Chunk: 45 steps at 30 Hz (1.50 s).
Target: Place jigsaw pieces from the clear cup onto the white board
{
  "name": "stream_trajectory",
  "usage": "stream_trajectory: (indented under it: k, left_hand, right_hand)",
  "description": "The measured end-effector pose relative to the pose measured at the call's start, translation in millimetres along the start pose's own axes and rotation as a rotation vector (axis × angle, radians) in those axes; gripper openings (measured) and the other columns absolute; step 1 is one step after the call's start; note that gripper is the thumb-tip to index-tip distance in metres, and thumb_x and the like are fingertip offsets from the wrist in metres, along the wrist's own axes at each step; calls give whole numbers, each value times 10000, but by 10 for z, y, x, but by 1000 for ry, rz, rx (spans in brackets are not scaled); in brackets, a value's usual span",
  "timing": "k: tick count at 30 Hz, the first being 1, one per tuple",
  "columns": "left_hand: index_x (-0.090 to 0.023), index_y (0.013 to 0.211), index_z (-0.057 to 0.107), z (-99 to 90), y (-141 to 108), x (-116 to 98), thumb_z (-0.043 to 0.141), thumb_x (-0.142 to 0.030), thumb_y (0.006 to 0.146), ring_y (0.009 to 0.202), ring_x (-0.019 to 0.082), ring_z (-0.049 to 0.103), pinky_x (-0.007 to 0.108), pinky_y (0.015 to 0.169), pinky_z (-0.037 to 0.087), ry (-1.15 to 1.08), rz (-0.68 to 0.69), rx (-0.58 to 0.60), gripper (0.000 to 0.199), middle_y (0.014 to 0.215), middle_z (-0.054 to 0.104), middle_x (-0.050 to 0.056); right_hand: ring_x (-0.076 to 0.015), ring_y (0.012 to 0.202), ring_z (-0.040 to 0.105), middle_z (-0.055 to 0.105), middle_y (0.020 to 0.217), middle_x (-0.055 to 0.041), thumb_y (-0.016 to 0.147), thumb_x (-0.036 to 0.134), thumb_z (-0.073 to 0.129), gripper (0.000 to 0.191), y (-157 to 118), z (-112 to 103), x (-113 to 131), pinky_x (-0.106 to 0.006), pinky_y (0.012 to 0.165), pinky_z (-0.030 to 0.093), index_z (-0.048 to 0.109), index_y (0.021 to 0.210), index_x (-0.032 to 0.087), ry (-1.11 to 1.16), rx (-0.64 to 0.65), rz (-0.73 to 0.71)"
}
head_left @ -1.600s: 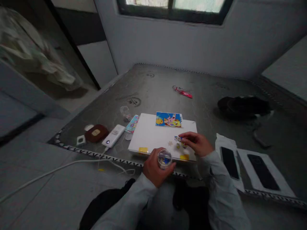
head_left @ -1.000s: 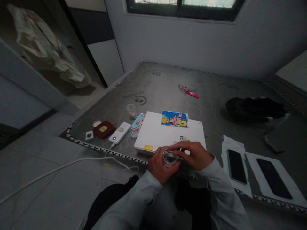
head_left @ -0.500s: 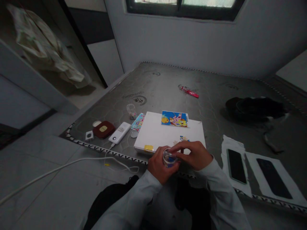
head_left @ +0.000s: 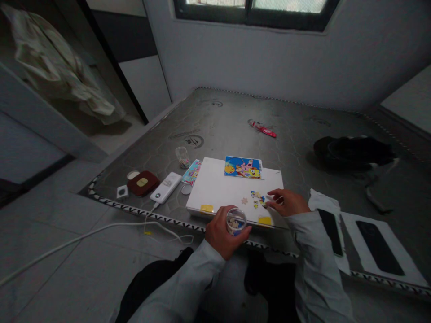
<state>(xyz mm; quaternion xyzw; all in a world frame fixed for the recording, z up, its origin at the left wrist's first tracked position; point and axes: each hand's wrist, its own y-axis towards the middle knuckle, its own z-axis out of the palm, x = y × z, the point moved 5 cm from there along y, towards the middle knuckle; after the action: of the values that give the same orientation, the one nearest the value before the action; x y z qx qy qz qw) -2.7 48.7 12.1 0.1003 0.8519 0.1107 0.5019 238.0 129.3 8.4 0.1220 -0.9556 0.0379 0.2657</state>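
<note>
A clear round jar [head_left: 236,220] with small puzzle pieces inside is held by my left hand [head_left: 224,233], in front of the white box [head_left: 215,184]. Over the box's right part, my right hand [head_left: 288,202] has its fingertips close together beside a few joined puzzle pieces [head_left: 257,196]; whether a piece is between them is too small to tell. A loose pale piece [head_left: 244,201] lies just left of the group. At the back of the box rests a blue cartoon picture card [head_left: 243,168].
Left of the box are a white power bank [head_left: 165,188] with a cable, a brown case [head_left: 144,183] and a second clear jar [head_left: 182,158]. A phone [head_left: 332,231] lies on paper at right. A black bag-like item [head_left: 353,152] and red wrapper [head_left: 264,129] sit farther back.
My right hand has left the jar's mouth and moved right and up over the puzzle pieces on the box. My left hand still holds the jar. The view has shifted slightly.
</note>
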Motion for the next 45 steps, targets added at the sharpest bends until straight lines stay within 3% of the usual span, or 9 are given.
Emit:
stream_trajectory:
  k: [4, 12, 16, 21, 28, 32, 39, 45]
  left_hand:
    - [-154, 1087, 527, 4, -7, -2, 603, -492, 790, 952, 176, 547, 394, 845, 480, 4, 4, -1, 456, 1026, 568, 69]
    - [-152, 1081, 526, 27, 0, -19, 608, -482, 789, 942, 174, 549, 389, 834, 482, 7, 1, -4, 448, 1019, 568, 67]
    - [-149, 1085, 526, 33, 3, -8, 612, -484, 786, 947, 176, 549, 395, 842, 480, 13, 1, -2, 457, 1023, 567, 67]
    - [-150, 1086, 526, 36, -4, -6, 607, -486, 789, 940, 174, 550, 391, 835, 482, 16, 4, -1, 455, 1018, 569, 67]
    - [-151, 1072, 531, 29, 0, -11, 609, -495, 784, 932, 172, 550, 388, 830, 482, 20, 4, -6, 455, 1007, 570, 65]
    - [-151, 1070, 532, 29, -2, -18, 606, -491, 788, 928, 170, 551, 387, 828, 483, 21, 7, -7, 448, 1002, 571, 63]
    - [-152, 1077, 527, 30, 0, -14, 610, -487, 786, 929, 170, 549, 386, 828, 483, 14, 3, 3, 451, 1006, 568, 64]
    - [-153, 1075, 529, 33, 7, -4, 603, -487, 792, 928, 169, 550, 384, 825, 485, 17, 4, 6, 443, 1006, 569, 63]
  right_hand:
    - [-196, 719, 522, 513, 832, -34, 849, 210, 801, 259, 80, 201, -220, -331, 720, 475, 605, 989, 114, -127, 100, 159]
    - [-200, 775, 531, 518, 835, -31, 878, 119, 759, 156, 89, 225, -43, -346, 770, 481, 606, 910, 111, -171, 234, 203]
    - [-197, 765, 534, 515, 833, -24, 865, 74, 755, 181, 87, 210, 51, -336, 760, 487, 589, 932, 102, -135, 202, 164]
    - [-200, 759, 532, 509, 855, -26, 881, 67, 734, 303, 116, 222, 74, -335, 754, 483, 549, 1117, 104, -107, 132, 136]
    - [-188, 724, 511, 494, 820, -21, 855, 119, 769, 207, 88, 256, -13, -305, 705, 471, 571, 917, 109, -101, 168, 140]
    - [-178, 696, 504, 488, 800, -16, 857, 119, 756, 203, 81, 258, -2, -282, 674, 465, 556, 898, 110, -65, 159, 104]
    - [-195, 716, 514, 492, 836, -25, 908, 127, 693, 326, 142, 326, 41, -325, 719, 469, 517, 1182, 112, -44, 46, 22]
    - [-188, 701, 496, 477, 806, -23, 910, 172, 692, 154, 143, 334, 71, -305, 695, 450, 570, 980, 110, -63, 47, -13]
